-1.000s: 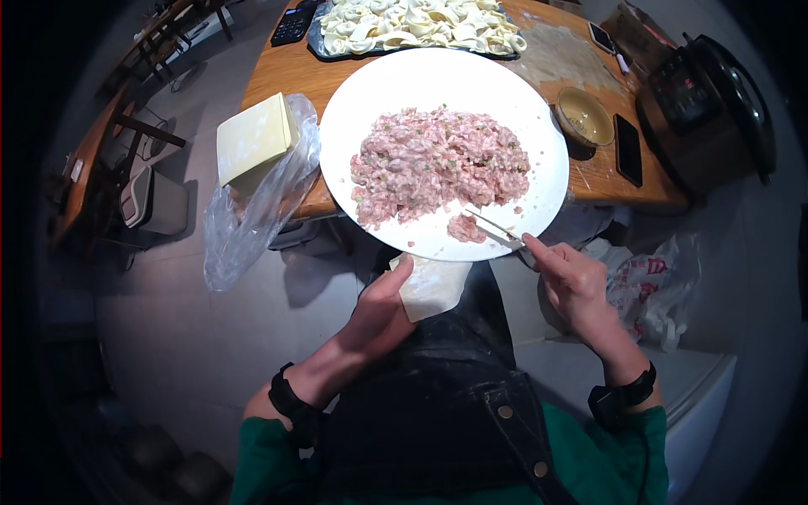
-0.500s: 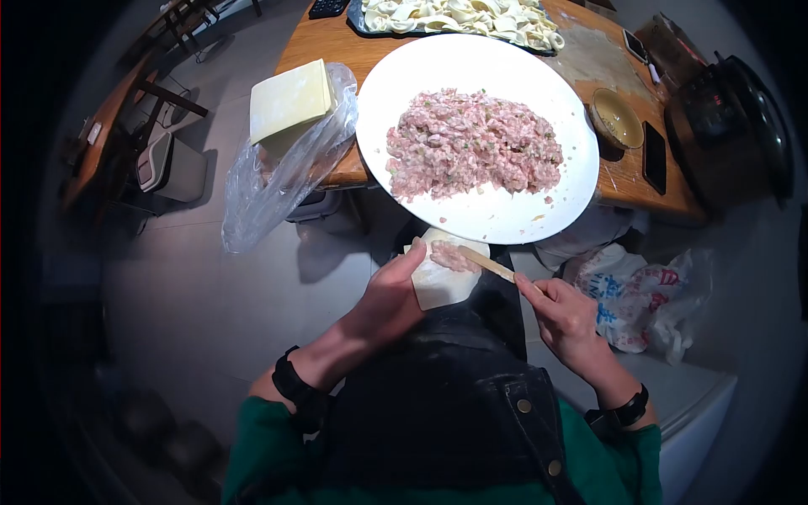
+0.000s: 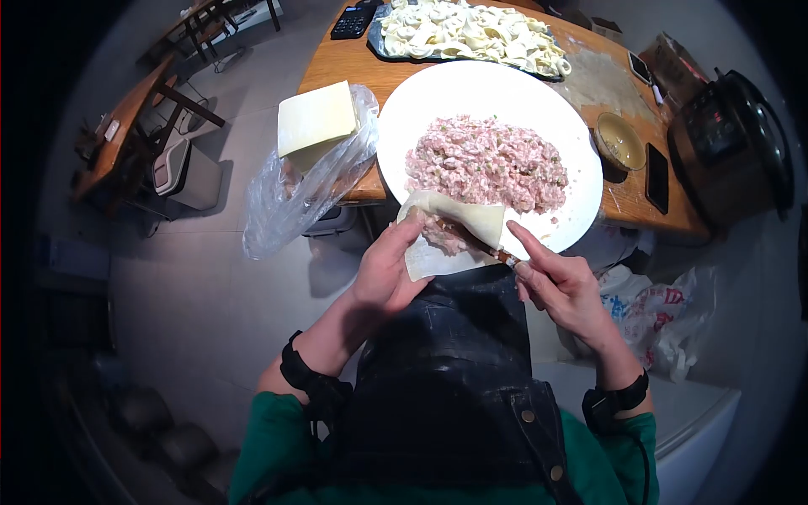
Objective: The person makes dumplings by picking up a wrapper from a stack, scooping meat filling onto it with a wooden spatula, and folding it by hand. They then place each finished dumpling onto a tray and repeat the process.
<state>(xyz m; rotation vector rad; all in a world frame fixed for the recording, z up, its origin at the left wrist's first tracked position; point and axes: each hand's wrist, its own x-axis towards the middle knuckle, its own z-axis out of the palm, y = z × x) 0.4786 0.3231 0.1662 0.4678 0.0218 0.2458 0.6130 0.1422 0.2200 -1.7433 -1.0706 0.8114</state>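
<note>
In my left hand (image 3: 383,273) lies a thin wonton wrapper (image 3: 421,263), its far edge folded over toward me. Ground meat filling (image 3: 446,237) shows inside the fold. My right hand (image 3: 568,290) is closed on a wooden stick (image 3: 507,257), whose far end is tucked under the folded wrapper. The right index finger reaches to the wrapper's right edge. Just beyond the hands is a large white plate (image 3: 450,88) with a mound of minced meat (image 3: 488,160). A stack of square wrappers (image 3: 318,114) sits in a clear plastic bag (image 3: 290,206) to the left.
A tray (image 3: 404,57) of folded wontons (image 3: 471,32) is at the back of the wooden table (image 3: 332,63). On the right are a bowl (image 3: 620,139), a phone (image 3: 657,178) and a black cooker (image 3: 728,151). Plastic bags (image 3: 661,316) hang low on the right.
The wrapper lay flat with filling on it; now its far edge is folded over the filling and stick. Both hands have moved slightly up, and the view has shifted.
</note>
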